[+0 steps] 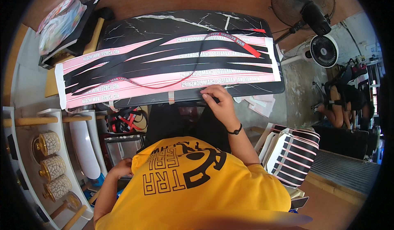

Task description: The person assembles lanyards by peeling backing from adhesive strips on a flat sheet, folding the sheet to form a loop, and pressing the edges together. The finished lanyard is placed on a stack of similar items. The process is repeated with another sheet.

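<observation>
A long pink sheet (123, 66) with black strips and white ends lies across a black marble-patterned table (164, 22). A thin red lanyard (236, 41) with a dark cord curls over it. My right hand (219, 102), with a black band on the wrist, is at the table's near edge, its fingertips pinching the sheet's lower edge. My left hand (122, 167) hangs low beside my yellow shirt, fingers curled, next to a white shelf; what it holds is hidden.
White shelf (24, 176) at left carries three patterned jars (53, 166) and a white roll (86, 148). Red-and-black straps (123, 121) lie under the table. Striped sheets (293, 154) are stacked at right. Two fans (305, 4) stand behind. Another person (344, 102) crouches far right.
</observation>
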`<state>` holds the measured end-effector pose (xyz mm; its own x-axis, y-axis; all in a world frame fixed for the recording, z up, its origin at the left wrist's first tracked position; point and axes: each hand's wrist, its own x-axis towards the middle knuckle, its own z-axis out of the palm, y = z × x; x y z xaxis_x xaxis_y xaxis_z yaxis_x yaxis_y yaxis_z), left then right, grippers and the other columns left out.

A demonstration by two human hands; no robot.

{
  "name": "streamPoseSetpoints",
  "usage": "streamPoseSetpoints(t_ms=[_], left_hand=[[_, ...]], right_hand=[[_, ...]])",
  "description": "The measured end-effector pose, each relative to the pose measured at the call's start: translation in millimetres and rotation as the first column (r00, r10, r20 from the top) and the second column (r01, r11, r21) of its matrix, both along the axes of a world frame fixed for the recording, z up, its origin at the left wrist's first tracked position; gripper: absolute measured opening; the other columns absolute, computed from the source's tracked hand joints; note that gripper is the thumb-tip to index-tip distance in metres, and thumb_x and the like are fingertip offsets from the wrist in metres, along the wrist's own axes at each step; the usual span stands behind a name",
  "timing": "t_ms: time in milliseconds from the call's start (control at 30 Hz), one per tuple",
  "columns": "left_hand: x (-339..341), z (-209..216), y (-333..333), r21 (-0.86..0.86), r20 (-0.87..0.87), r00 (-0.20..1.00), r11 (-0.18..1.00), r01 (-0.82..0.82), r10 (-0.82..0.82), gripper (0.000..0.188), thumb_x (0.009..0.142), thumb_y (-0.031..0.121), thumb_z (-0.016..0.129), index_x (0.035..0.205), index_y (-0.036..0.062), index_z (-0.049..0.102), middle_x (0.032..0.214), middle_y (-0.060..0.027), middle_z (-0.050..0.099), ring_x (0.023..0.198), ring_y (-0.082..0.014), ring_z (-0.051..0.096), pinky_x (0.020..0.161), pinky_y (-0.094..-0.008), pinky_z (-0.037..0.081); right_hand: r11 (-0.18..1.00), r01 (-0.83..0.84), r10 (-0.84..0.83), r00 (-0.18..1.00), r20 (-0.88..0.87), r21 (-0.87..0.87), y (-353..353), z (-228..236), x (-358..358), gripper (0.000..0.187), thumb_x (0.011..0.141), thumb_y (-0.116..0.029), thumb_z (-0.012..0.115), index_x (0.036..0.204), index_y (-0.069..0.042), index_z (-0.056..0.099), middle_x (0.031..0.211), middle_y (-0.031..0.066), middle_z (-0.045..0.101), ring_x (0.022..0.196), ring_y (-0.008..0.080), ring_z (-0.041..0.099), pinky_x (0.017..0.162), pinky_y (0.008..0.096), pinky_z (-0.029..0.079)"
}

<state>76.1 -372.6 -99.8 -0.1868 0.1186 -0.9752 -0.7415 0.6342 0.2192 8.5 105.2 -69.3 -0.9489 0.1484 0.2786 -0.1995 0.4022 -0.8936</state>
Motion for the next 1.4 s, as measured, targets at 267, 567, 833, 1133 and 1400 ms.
streamPoseSetpoints(t_ms=[267, 567, 833, 1133, 1400], left_hand=[[-8, 7, 1, 0.123, 0.048, 0.997, 0.991, 0.056, -0.062, 0.034, 0.079, 0.003, 0.073, 0.112, 0.0023, 0.069, 0.102, -0.0031, 0.07, 0.089, -0.0124, 0.065, 0.078, -0.0298, 0.053], [7, -2, -6, 0.333, 0.007, 0.995, 0.939, 0.089, -0.097, 0.029, 0.085, 0.008, 0.072, 0.113, 0.001, 0.068, 0.106, 0.0009, 0.069, 0.097, -0.0083, 0.06, 0.089, -0.0269, 0.047], [38, -16, -50, 0.542, 0.218, 0.693, 0.506, -0.671, 0.687, 0.028, 0.094, 0.02, 0.058, 0.114, 0.0018, 0.054, 0.113, -0.0081, 0.063, 0.106, -0.023, 0.063, 0.096, -0.0378, 0.048], [47, -49, -54, 0.384, 0.234, 0.729, 0.627, -0.677, 0.643, 0.026, 0.1, 0.023, 0.052, 0.116, 0.0025, 0.055, 0.109, -0.0055, 0.065, 0.098, -0.0145, 0.065, 0.085, -0.0279, 0.051], [29, -55, -40, 0.334, 0.126, 0.846, 0.781, -0.528, 0.518, 0.029, 0.097, 0.018, 0.061, 0.121, 0.0026, 0.057, 0.107, -0.0032, 0.064, 0.095, -0.0107, 0.064, 0.079, -0.0247, 0.052]], right_hand=[[0.996, -0.087, 0.087, 0.996, -0.018, -0.008, -14, 7, 1, 0.009, 0.086, -0.006, 0.066, 0.094, -0.003, 0.069, 0.094, 0.0108, 0.066, 0.088, 0.0268, 0.064, 0.075, 0.0335, 0.05], [0.641, -0.763, 0.744, 0.591, 0.312, -0.083, -133, -57, -9, 0.018, 0.092, -0.014, 0.062, 0.106, -0.004, 0.067, 0.098, 0.0124, 0.066, 0.088, 0.0277, 0.064, 0.077, 0.0357, 0.051], [0.261, -0.959, 0.829, 0.162, 0.535, -0.114, -199, -107, -13, 0.026, 0.091, -0.023, 0.065, 0.109, -0.005, 0.065, 0.093, 0.0153, 0.065, 0.09, 0.0326, 0.063, 0.079, 0.0397, 0.05], [0.279, -0.96, 0.891, 0.258, 0.374, -0.003, -213, -102, -6, 0.026, 0.087, -0.027, 0.07, 0.104, -0.009, 0.065, 0.109, 0.0138, 0.06, 0.105, 0.0337, 0.059, 0.086, 0.0424, 0.047], [0.355, -0.929, 0.692, 0.185, 0.698, -0.106, -204, -91, -13, 0.025, 0.084, -0.023, 0.072, 0.098, -0.004, 0.063, 0.099, 0.0162, 0.065, 0.098, 0.0354, 0.062, 0.08, 0.0434, 0.049]])
